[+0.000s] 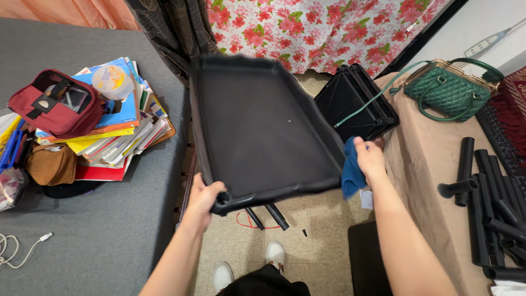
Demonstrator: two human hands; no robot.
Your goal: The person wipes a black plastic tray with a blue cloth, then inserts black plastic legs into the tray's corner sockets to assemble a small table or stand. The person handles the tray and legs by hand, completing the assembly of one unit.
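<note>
Seemingly one tray (257,126), two hands.

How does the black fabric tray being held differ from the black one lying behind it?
The held tray is opened flat, gripped by the left hand at its near corner; the other tray lies folded, untouched. The right hand presses a blue cloth against the held one only. Both are black fabric.

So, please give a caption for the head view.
Left hand holds black fabric tray; right hand grips blue cloth.

fabric tray (257,126) black | cloth (350,172) blue | handbag (452,90) green, quilted | curtain (329,30) red-pink floral on white
</note>
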